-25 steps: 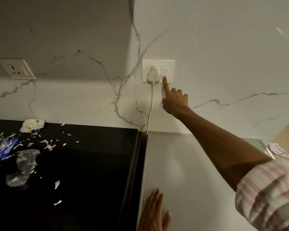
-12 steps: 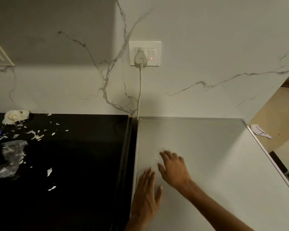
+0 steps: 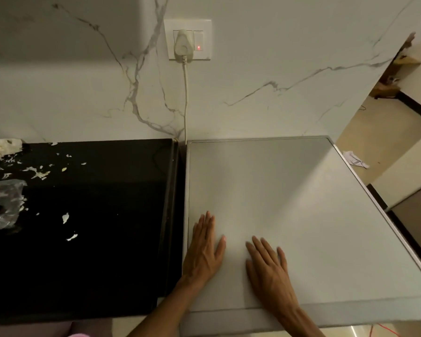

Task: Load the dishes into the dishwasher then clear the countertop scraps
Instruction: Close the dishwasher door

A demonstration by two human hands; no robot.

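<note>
- Both hands lie flat with straight fingers, grasping nothing, near the front edge of the grey dishwasher top (image 3: 289, 190): left hand (image 3: 204, 254) by its left edge, right hand (image 3: 269, 269) just beside.
- Scraps (image 3: 38, 172) (white bits, crumpled plastic) litter the black countertop (image 3: 102, 215) toward its left edge.
- A plug (image 3: 183, 46) sits in the marble wall's socket, red light on.

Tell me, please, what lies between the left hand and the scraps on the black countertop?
In the head view, the left hand rests on the grey appliance top. Between it and the nearest scraps lie only the dark seam and bare black countertop.
</note>
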